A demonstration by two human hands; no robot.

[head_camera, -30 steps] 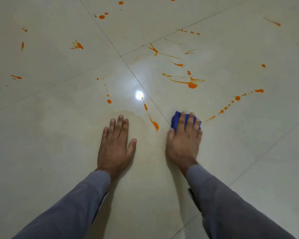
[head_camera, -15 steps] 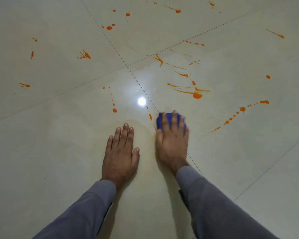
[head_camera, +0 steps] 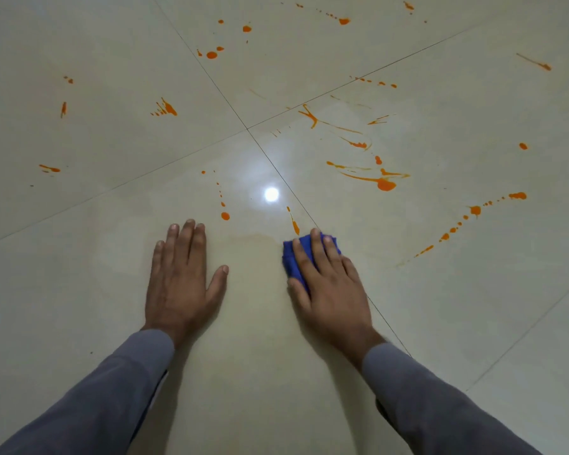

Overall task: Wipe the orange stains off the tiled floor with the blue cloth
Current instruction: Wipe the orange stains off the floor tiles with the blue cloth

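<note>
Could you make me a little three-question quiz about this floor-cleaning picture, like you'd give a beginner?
1. True or false: the left hand presses the blue cloth to the floor.
2. The orange streak nearest the cloth lies: A) just beyond the fingertips, B) under the left palm, C) behind the wrists.
3. Fill in: the big orange blob with a long tail lies on the tile to the ____ of the grout line that runs under the right hand.

Key: 1 false, the right hand presses it, the left lies flat on bare tile; 2 A; 3 right.
</note>
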